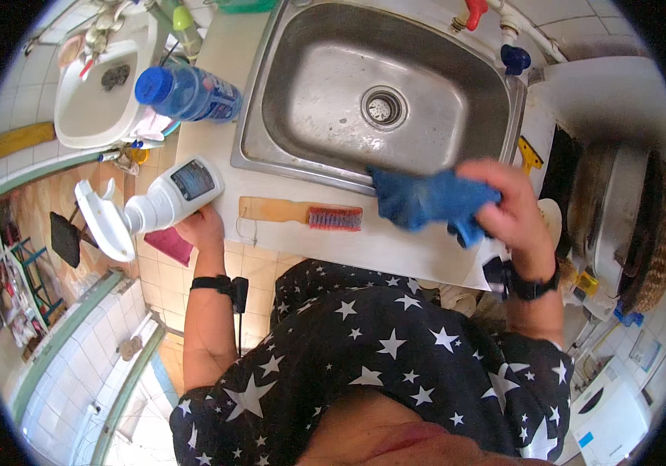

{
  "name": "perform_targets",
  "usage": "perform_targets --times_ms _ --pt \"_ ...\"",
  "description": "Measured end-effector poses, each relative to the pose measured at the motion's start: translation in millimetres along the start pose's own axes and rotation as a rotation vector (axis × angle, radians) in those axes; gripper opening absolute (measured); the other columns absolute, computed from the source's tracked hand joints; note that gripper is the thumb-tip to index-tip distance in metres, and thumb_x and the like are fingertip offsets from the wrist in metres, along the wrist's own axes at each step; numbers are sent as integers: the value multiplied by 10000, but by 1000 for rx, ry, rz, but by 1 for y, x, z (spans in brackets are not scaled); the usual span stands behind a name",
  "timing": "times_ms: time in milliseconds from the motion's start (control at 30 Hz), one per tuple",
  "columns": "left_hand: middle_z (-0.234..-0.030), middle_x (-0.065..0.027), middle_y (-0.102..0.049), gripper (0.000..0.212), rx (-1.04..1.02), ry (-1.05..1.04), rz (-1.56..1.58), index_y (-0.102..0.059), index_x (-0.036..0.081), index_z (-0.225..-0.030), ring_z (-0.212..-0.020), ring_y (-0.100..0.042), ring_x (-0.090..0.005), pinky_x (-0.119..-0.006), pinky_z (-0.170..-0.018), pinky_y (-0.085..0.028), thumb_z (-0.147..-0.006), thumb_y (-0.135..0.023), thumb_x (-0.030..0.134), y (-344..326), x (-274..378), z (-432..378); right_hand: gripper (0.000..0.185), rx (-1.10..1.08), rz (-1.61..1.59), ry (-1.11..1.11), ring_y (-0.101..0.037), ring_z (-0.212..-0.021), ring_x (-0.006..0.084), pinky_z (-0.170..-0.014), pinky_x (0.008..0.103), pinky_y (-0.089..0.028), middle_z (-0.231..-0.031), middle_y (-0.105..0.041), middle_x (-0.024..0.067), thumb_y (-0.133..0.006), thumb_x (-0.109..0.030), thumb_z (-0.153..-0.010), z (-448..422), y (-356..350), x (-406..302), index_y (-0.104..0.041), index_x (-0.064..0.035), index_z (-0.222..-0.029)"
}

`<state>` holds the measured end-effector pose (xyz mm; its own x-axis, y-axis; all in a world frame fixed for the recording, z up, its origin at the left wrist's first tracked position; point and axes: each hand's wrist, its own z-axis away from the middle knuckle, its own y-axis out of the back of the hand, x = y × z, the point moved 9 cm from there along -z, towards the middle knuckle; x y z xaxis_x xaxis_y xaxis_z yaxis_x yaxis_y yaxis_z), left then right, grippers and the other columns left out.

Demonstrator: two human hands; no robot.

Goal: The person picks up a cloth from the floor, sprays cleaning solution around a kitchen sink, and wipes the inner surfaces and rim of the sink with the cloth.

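Note:
My right hand (510, 204) grips a limp blue cloth or glove (420, 201); the picture does not settle which. It hangs over the sink's front rim and the countertop. Left of it lies a wooden-handled brush (275, 209), its red and purplish bristles facing me and a string loop at the handle end. My left hand (202, 227) is by the counter's left edge, against a white trigger spray bottle (179, 189). The bottle covers most of its fingers, so its hold is unclear. Behind the brush is a stainless steel sink (321, 116), with stray bits on its bottom.
A blue plastic bottle (193, 93) stands left of the sink. Red (474, 13) and blue (515, 59) valve handles sit at the back right. A yellow scraper (530, 154) lies right of the sink. Beyond the counter's left side is a white washbasin (91, 119).

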<state>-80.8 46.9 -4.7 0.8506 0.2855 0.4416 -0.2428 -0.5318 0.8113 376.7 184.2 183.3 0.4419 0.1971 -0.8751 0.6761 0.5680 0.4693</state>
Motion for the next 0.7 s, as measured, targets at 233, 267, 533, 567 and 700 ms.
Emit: perform_targets --times_ms 233,267,533,567,700 --pt "-1229 -193 -604 448 -8 7 35 -600 77 -1222 -1175 -513 -416 -495 -986 -393 -817 -600 267 -7 6 -3 295 -297 597 -338 -623 -918 379 -785 416 -509 -999 -643 187 -680 -154 -723 78 -49 77 -658 -35 -993" --pt "-1221 -193 -609 454 2 -6 -43 -594 76 -1229 -1167 -521 -416 -491 -982 -399 -815 -599 264 -6 8 0 290 -401 639 -393 -618 -940 381 -802 424 -505 -1006 -640 189 -678 -149 -723 85 -55 78 -662 -37 -990" --pt "-1073 -171 -610 494 -46 167 -196 -587 89 -1182 -1026 -560 -407 -495 -873 -467 -734 -676 278 2 1 1 423 -273 516 172 -596 -1025 353 -874 436 -490 -1094 -630 175 -751 -186 -739 -40 -115 -70 -622 -56 -1120" --pt "-1072 -170 -610 480 -36 124 -200 -597 94 -1168 -1013 -565 -405 -492 -873 -467 -729 -683 270 3 6 -3 555 -256 336 296 -573 -1079 375 -930 441 -474 -1174 -591 200 -757 -203 -742 -57 -134 -95 -557 -46 -1235" --pt "-1045 -164 -611 416 20 94 -85 -613 86 -1114 -981 -570 -391 -482 -850 -466 -730 -674 235 1 16 -9 974 -12 -5 552 -492 -1196 412 -1023 437 -406 -1325 -478 258 -839 -280 -650 -118 -204 -154 -315 32 -1408"
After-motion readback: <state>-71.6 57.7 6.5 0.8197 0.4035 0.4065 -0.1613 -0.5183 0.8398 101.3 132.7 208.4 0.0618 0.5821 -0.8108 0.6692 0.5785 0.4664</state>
